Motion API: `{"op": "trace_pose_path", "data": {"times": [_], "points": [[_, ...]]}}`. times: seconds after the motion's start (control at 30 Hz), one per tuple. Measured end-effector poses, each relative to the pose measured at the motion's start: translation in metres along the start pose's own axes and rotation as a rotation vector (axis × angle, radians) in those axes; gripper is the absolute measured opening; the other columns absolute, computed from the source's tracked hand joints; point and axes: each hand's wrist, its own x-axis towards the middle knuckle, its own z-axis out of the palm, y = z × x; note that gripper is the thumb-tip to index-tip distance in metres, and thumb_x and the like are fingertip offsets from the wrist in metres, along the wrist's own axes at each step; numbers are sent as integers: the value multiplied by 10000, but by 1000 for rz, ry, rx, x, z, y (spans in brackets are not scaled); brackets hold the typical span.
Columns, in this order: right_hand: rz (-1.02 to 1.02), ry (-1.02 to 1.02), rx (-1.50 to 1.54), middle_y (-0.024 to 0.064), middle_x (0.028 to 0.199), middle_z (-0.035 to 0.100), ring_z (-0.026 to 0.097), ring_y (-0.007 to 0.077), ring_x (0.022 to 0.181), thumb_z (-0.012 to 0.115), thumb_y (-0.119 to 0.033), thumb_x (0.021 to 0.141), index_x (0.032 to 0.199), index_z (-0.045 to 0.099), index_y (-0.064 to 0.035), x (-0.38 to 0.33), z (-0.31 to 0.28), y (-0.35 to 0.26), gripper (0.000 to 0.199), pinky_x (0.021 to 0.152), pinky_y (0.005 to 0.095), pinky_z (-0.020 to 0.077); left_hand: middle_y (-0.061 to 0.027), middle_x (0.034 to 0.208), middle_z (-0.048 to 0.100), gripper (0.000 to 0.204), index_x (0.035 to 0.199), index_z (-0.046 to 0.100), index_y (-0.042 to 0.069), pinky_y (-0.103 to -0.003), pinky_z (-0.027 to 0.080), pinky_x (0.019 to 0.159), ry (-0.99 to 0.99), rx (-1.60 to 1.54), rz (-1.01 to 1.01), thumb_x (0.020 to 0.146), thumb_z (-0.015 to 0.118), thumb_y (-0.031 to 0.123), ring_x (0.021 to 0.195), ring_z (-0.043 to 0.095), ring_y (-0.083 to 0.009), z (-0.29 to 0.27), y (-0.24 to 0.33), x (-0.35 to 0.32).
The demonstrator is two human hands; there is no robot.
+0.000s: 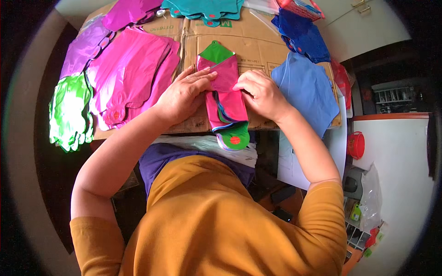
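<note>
Left hand [185,93], fingers apart, on the bundle [224,76]; right hand [264,95] pinching its edge (best to press evenly, for a straight fold).

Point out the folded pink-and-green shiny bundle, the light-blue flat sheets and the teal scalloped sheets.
Folded pink-and-green shiny bundle [226,82]: head view, on its pink middle part.
Light-blue flat sheets [308,89]: head view, on the top sheet's middle.
Teal scalloped sheets [205,8]: head view, middle of the visible part.

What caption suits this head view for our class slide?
Left hand and right hand at a folded pink and green bundle on brown cardboard.
</note>
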Motion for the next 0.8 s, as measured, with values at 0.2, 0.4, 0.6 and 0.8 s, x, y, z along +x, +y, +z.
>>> {"op": "trace_pose_path", "data": {"times": [0.2, 0.4, 0.6, 0.8], "points": [[27, 44, 10, 45, 843, 625, 624, 263, 843, 709, -20, 716, 811, 668, -102, -2, -1, 1, 132, 768, 394, 467, -129, 1376, 582, 213, 1027, 667, 56, -505, 330, 1144, 24, -34, -23, 814, 677, 57, 1344, 481, -327, -5, 6, 1], [328, -11, 150, 67, 819, 649, 636, 271, 831, 759, -164, 731, 804, 714, -101, 3, 4, 6, 106, 772, 423, 445, -66, 982, 634, 174, 805, 707, 68, -434, 400, 846, 218, 212, -22, 784, 754, 235, 920, 567, -271, -7, 30, 2], [662, -161, 153, 130, 936, 708, 677, 323, 884, 761, -298, 809, 851, 758, -82, 14, -3, -3, 219, 803, 440, 509, -39, 861, 647, 252, 726, 712, 68, -430, 407, 817, 273, 240, -375, 830, 753, 293, 900, 582, -277, 4, 45, 6], [735, -50, -15, 125, 854, 701, 672, 341, 841, 736, -294, 831, 775, 742, -80, 20, 12, -11, 221, 802, 487, 483, -55, 867, 682, 312, 753, 736, 59, -446, 412, 842, 330, 270, -594, 854, 712, 354, 926, 600, -284, 11, 51, 13]]}}
